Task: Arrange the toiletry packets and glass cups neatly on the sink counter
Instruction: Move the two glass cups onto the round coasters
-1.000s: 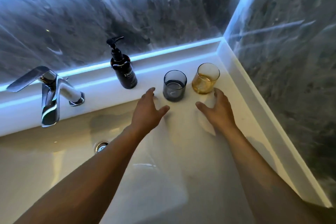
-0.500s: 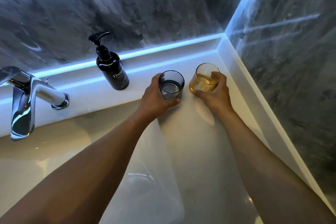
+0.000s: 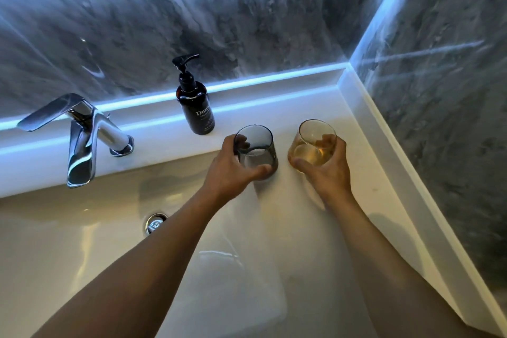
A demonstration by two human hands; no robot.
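Two glass cups stand side by side on the white sink counter [image 3: 310, 110], right of the basin. My left hand [image 3: 229, 170] is wrapped around the smoky grey glass cup [image 3: 256, 149], thumb in front, fingers behind. My right hand [image 3: 326, 170] grips the amber glass cup [image 3: 312, 145], which tilts slightly. No toiletry packets are in view.
A dark pump soap bottle [image 3: 196, 105] stands on the ledge just left of the grey cup. A chrome faucet [image 3: 81, 140] rises at the left over the white basin [image 3: 68, 241] with its drain [image 3: 155, 223]. Grey marble walls close the back and right.
A second ago both hands lay open on the counter in front of the cups. They reached forward and closed around the cups, which now sit slightly nearer to me.
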